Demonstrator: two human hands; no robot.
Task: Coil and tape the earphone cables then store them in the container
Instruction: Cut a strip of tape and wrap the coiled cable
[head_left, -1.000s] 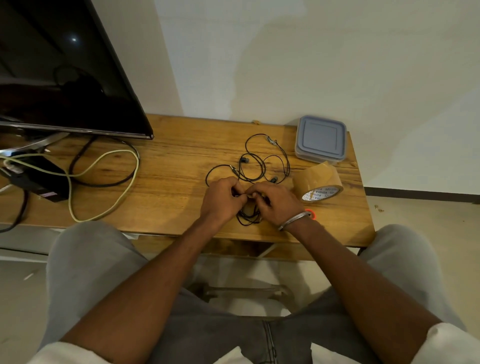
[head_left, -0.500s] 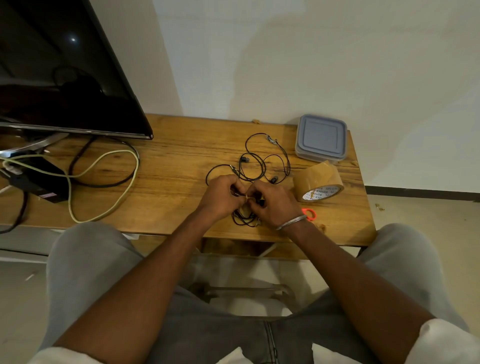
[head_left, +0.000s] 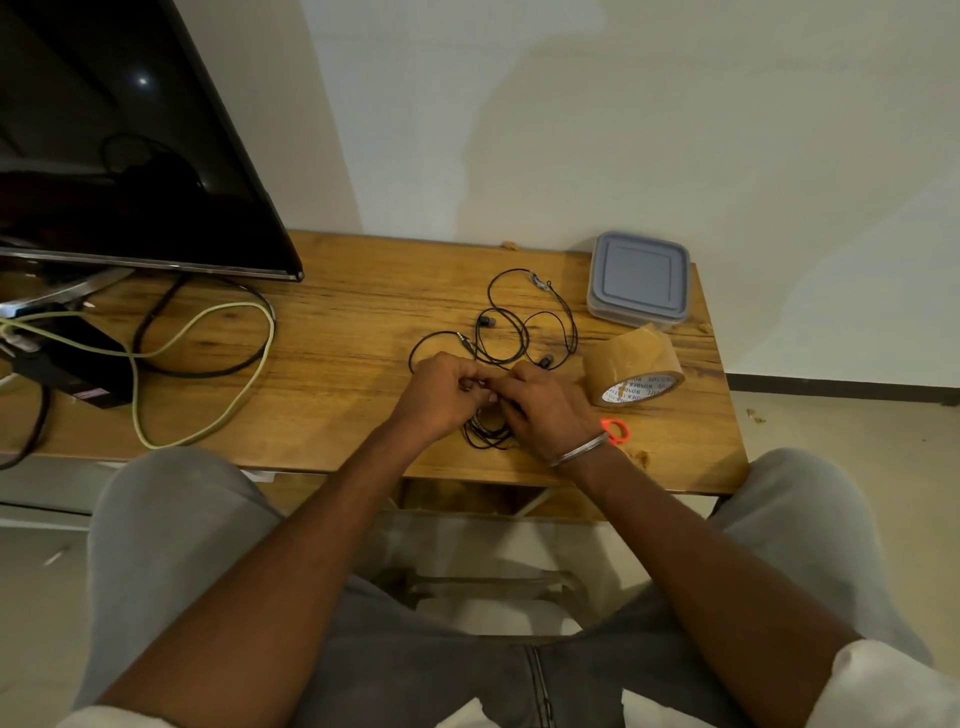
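Note:
A coiled bundle of black earphone cable (head_left: 485, 434) hangs between my two hands near the table's front edge. My left hand (head_left: 441, 397) and my right hand (head_left: 545, 410) meet above it, fingers curled and pinching the coil together. A second black earphone cable (head_left: 519, 332) lies loose on the wooden table (head_left: 337, 332) just behind my hands, its earbuds and plug visible. The roll of brown tape (head_left: 631, 366) lies on its side to the right. The grey lidded container (head_left: 639, 278) sits shut at the back right corner.
An orange scissor handle (head_left: 617, 431) pokes out beside my right wrist. A black screen (head_left: 130, 156) stands at the back left, with yellow-green and black cables (head_left: 208, 358) and a black box (head_left: 72, 364) below it. My knees flank the table front.
Both hands stayed together on the coil, shifting slightly away from me. The fingers reworked their pinch. The loose cable, tape and container have not moved.

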